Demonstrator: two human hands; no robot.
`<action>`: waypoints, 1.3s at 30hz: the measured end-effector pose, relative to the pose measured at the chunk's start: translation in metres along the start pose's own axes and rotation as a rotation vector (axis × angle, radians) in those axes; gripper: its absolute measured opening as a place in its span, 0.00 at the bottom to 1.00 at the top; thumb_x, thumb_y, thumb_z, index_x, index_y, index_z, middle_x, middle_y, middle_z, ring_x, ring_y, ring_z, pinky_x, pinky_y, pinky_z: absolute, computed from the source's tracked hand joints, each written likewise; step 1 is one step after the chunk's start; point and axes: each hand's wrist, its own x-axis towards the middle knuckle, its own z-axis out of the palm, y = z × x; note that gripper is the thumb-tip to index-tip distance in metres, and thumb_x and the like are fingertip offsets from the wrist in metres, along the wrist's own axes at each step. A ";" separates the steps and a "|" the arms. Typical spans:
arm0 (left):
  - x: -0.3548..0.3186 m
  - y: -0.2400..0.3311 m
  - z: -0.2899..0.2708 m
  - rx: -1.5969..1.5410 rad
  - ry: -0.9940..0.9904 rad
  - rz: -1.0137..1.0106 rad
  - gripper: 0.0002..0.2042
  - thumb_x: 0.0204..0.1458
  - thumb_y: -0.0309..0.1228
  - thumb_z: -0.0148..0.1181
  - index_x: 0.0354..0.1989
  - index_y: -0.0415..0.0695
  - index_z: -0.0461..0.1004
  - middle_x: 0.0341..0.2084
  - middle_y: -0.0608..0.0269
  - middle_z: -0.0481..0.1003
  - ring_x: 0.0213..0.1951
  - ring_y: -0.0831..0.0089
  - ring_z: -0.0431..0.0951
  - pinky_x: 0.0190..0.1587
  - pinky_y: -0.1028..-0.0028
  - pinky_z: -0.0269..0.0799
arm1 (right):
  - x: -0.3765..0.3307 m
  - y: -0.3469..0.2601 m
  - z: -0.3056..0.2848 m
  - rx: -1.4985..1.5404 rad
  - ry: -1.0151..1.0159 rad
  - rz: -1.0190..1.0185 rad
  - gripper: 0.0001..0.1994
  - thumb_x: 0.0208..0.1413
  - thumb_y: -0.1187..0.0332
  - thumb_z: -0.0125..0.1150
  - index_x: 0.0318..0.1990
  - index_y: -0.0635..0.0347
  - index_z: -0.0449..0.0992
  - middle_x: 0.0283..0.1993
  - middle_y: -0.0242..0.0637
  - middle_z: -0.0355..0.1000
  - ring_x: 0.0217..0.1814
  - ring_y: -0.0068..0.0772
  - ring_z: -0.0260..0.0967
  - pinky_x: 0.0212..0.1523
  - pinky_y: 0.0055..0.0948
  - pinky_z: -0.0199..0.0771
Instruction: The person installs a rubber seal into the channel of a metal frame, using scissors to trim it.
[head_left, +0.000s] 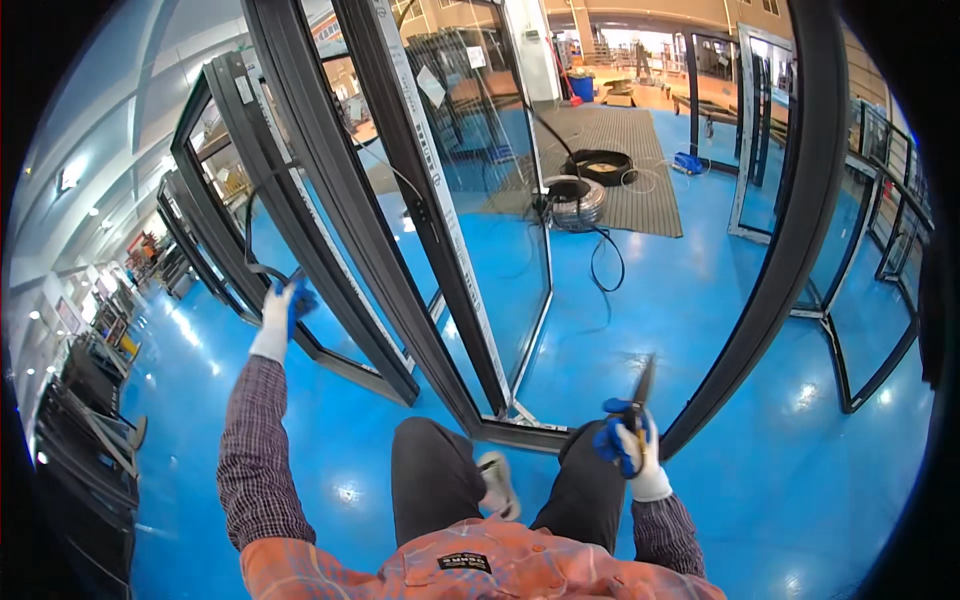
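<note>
My left hand [287, 312], in a white glove with blue fingers, reaches out beside a dark window frame [330, 230]. Its fingers are closed on a thin black rubber strip [262, 270], which loops upward and over toward the larger frame [350, 225] in front of me. In my right hand [632, 445], gloved the same way, is a pair of shears [645, 382], the dark blades pointing up and away. Much of the handles is hidden by the fingers. An open glazed sash [480, 200] stands within the large frame, its lower corner near my knees.
More dark frames stand in a row at the left and others at the right [860, 300]. On the blue floor lie a ribbed mat [640, 170], a coil of strip [578, 205] with a loose black loop [607, 262], and a black ring-shaped tray [600, 165]. A blue bin [583, 87] stands far off.
</note>
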 end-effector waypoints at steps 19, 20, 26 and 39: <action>-0.040 -0.235 -0.048 0.698 -0.694 -0.445 0.13 0.57 0.36 0.46 0.40 0.42 0.74 0.23 0.61 0.72 0.23 0.73 0.71 0.28 0.75 0.68 | 0.092 0.238 0.127 -0.584 -0.849 0.920 0.12 0.55 0.64 0.60 0.44 0.56 0.72 0.31 0.30 0.72 0.25 0.19 0.68 0.20 0.18 0.63; -0.030 -0.239 -0.047 0.732 -0.743 -0.424 0.13 0.57 0.36 0.46 0.40 0.42 0.74 0.22 0.62 0.72 0.22 0.73 0.71 0.27 0.75 0.67 | 0.094 0.249 0.128 -0.572 -0.838 1.004 0.12 0.55 0.63 0.60 0.44 0.56 0.72 0.31 0.30 0.71 0.24 0.19 0.67 0.20 0.19 0.63; 0.001 -0.248 -0.044 0.805 -0.770 -0.538 0.13 0.56 0.36 0.47 0.40 0.42 0.74 0.22 0.62 0.72 0.23 0.72 0.72 0.28 0.74 0.69 | 0.115 0.263 0.140 -0.846 -0.945 0.939 0.13 0.54 0.60 0.60 0.43 0.55 0.71 0.31 0.30 0.72 0.23 0.18 0.66 0.19 0.18 0.62; -0.043 -0.368 -0.108 0.688 -1.145 -0.867 0.14 0.57 0.35 0.48 0.44 0.39 0.72 0.27 0.60 0.75 0.26 0.71 0.74 0.30 0.73 0.71 | 0.109 0.293 0.229 -0.655 -0.313 0.715 0.14 0.54 0.59 0.61 0.43 0.56 0.71 0.32 0.31 0.71 0.25 0.23 0.69 0.22 0.21 0.65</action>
